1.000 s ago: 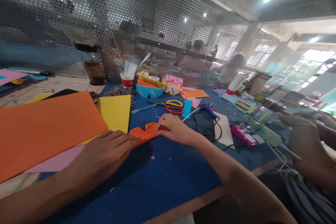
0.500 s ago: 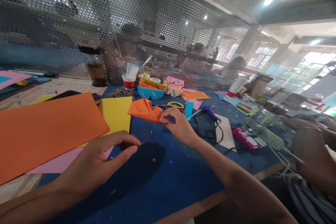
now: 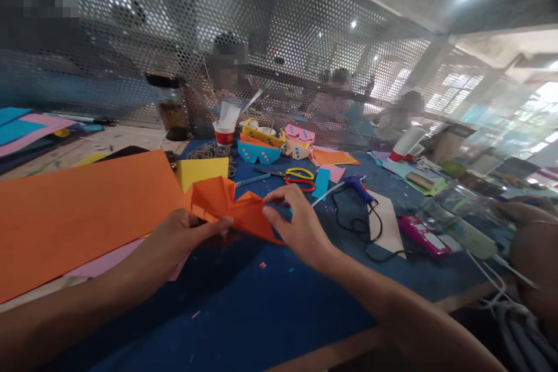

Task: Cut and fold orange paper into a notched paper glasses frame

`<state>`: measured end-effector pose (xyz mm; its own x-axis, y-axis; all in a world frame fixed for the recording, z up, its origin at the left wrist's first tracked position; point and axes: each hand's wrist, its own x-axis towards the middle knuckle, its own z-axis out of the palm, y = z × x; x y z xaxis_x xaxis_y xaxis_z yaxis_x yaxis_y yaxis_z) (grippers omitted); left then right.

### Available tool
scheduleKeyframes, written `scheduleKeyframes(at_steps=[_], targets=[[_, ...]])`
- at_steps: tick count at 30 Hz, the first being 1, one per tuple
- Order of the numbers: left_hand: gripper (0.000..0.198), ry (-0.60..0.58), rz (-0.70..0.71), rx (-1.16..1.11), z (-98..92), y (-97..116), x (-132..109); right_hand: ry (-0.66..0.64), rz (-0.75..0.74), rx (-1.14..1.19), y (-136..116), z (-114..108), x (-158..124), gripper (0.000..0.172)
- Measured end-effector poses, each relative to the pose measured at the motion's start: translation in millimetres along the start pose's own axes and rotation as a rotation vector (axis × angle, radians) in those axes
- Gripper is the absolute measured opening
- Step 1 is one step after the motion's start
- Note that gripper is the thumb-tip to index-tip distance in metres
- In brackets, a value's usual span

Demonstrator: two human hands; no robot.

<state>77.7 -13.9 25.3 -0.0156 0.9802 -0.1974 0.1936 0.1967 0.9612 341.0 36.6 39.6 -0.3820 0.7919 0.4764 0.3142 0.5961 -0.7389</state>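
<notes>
A folded piece of orange paper [image 3: 250,215] with a notched top edge is held up over the blue mat between my two hands. My left hand [image 3: 187,229] grips its left end, the thumb lying across the front and the fingers behind. At the right part of the paper, my right hand [image 3: 296,224] has its thumb and forefinger curled together at the edge. Just beyond the paper lie scissors [image 3: 300,174] with yellow and red handles. A large orange sheet [image 3: 87,206] lies left of my left hand, over a yellow sheet [image 3: 203,171] and a pink one [image 3: 108,258].
Behind stand a lidded jar [image 3: 170,110], a red-and-white cup [image 3: 224,133] and several decorated paper shapes [image 3: 259,151]. To the right are a blue glue gun [image 3: 358,189] with its cord, a pink box-like item [image 3: 422,235] and another person's arm [image 3: 529,244]. A perforated metal screen [image 3: 279,29] rises behind.
My left hand has moved from empty air to a grip on the orange paper's left end. The paper has come nearer and opened wider. My right hand has shifted slightly nearer and right.
</notes>
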Motion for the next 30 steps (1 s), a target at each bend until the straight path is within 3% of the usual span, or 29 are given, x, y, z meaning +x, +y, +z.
scheduleKeyframes(at_steps=[2,5,9,14,19,24,30], targets=[[0.057,0.003,0.018,-0.087,0.1,3.4,3.6,-0.02,0.136,0.083,6.8,-3.1,3.8,0.015],[0.054,-0.005,0.048,-0.197,-0.7,3.9,7.0,-0.18,0.333,0.255,11.6,-1.9,6.4,0.026],[0.043,-0.042,0.08,-0.298,-2.9,0.4,6.4,-0.276,0.365,0.283,8.5,3.2,4.6,0.029],[0.032,-0.124,0.085,-0.361,-4.3,3.5,1.8,-0.242,0.1,0.06,9.5,2.2,-1.2,0.01],[0.028,-0.14,0.092,-0.338,-5.3,8.7,2.4,-0.231,-0.351,-0.342,14.6,-5.8,-5.4,0.032],[0.054,-0.094,0.035,-0.335,-3.9,10.2,6.5,-0.274,-0.647,-0.642,6.2,-9.9,-10.9,0.029],[0.095,-0.056,0.035,-0.238,0.9,3.6,13.7,-0.296,-0.813,-0.663,-1.9,-3.5,-16.4,0.012]])
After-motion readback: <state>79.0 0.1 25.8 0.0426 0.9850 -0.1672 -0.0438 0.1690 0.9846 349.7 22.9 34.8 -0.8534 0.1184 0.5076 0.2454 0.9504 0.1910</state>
